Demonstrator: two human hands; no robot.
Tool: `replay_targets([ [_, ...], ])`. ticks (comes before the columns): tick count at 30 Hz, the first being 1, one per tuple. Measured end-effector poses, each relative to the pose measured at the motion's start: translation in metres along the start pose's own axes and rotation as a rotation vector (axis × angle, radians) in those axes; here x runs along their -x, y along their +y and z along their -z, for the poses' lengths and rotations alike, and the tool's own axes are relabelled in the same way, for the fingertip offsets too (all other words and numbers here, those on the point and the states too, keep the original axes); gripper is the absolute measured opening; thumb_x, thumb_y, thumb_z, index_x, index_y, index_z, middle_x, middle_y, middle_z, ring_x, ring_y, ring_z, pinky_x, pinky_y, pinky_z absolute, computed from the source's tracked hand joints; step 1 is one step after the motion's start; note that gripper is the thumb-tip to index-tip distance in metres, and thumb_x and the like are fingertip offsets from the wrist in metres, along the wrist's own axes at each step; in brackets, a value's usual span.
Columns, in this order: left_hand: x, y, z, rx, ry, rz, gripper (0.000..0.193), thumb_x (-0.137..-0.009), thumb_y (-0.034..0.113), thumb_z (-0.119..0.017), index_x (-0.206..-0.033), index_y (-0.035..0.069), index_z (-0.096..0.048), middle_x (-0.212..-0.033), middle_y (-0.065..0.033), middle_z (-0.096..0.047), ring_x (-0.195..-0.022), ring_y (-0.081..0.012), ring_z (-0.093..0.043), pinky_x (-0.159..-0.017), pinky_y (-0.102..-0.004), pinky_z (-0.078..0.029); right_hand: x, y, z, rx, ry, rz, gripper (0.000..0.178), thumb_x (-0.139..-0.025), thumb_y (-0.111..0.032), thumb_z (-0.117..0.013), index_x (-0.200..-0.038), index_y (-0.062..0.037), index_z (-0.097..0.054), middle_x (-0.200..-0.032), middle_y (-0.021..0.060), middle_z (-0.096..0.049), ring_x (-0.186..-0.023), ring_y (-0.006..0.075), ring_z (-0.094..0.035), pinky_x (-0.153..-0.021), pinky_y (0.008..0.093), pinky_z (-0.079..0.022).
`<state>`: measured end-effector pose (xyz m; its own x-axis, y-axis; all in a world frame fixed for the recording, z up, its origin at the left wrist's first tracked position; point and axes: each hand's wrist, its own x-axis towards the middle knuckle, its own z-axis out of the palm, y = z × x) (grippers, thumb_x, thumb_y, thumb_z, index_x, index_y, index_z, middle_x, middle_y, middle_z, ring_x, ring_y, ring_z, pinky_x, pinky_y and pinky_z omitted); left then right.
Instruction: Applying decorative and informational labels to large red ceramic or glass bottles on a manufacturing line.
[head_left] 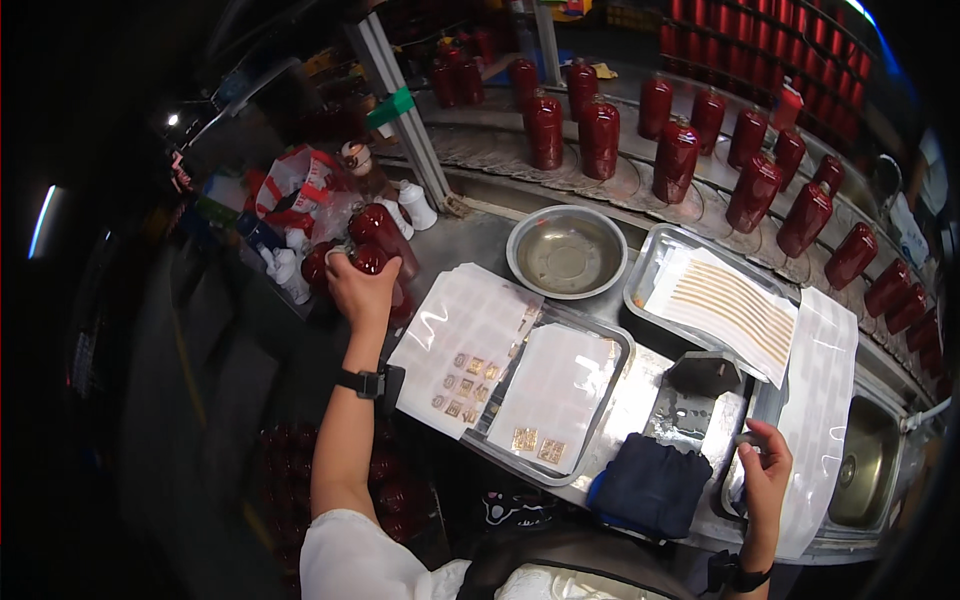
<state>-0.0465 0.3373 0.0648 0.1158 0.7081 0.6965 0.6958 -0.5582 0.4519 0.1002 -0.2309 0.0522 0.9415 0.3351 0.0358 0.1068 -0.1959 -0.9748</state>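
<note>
At the left end of the bench, my left hand (362, 288) is closed around the top of a glossy dark red bottle (369, 260), with its fingers hiding part of it. More dark red bottles (381, 228) stand close against that one. Beside them lies a white sheet with gold emblems (455, 350). My right hand (766, 470) hovers at the right of the bench, thumb and fingers curled near a small dark piece I cannot make out. Nearest to it are a metal tray edge and a long white sheet (822, 400). A second sheet with gold squares (555, 385) rests in a metal tray (610, 400).
A steel bowl of water (567, 252) stands at the back, beside a tray (640, 285) holding a gold-striped sheet (725, 305). A folded dark cloth (655, 485) lies at the front edge. Red bottles (677, 160) line the conveyor behind. A sink (865, 465) is at right.
</note>
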Motion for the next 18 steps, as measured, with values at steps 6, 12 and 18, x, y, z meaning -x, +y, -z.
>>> replay_targets([
  [6, -0.006, -0.014, 0.006, 0.185, -0.009, -0.123, 0.067, -0.063, 0.027, -0.089, -0.108, -0.003, -0.049, -0.106, -0.0228, -0.058, -0.099, -0.0445, -0.057, -0.088, -0.0494, -0.047, 0.003, -0.01, -0.022, 0.031, -0.082, -0.006, 0.036, -0.085, -0.002, -0.066, -0.121, -0.0001, -0.062, -0.094, 0.0018, -0.064, -0.068, 0.0023, -0.051, -0.059, 0.0182, -0.04],
  [12, -0.01, 0.032, 0.078, 0.353, 0.003, -0.139, 0.061, -0.068, 0.023, -0.089, -0.113, 0.0, -0.054, -0.106, -0.0149, -0.063, -0.096, -0.0295, -0.063, -0.088, -0.0394, -0.051, 0.017, -0.017, -0.01, 0.099, -0.076, -0.013, 0.034, -0.085, -0.003, -0.066, -0.119, -0.0005, -0.064, -0.091, 0.002, -0.065, -0.064, 0.0019, -0.048, -0.057, 0.0186, -0.039],
  [18, 0.013, 0.107, 0.152, 1.223, -0.541, 0.139, 0.045, -0.079, 0.01, -0.078, -0.117, 0.002, -0.053, -0.106, -0.0078, -0.063, -0.095, -0.0134, -0.063, -0.085, -0.031, -0.053, 0.022, -0.032, -0.041, 0.168, -0.175, 0.142, 0.04, -0.081, -0.011, -0.073, -0.121, -0.0061, -0.066, -0.098, 0.0041, -0.068, -0.072, 0.0066, -0.054, -0.058, 0.0204, -0.041],
])
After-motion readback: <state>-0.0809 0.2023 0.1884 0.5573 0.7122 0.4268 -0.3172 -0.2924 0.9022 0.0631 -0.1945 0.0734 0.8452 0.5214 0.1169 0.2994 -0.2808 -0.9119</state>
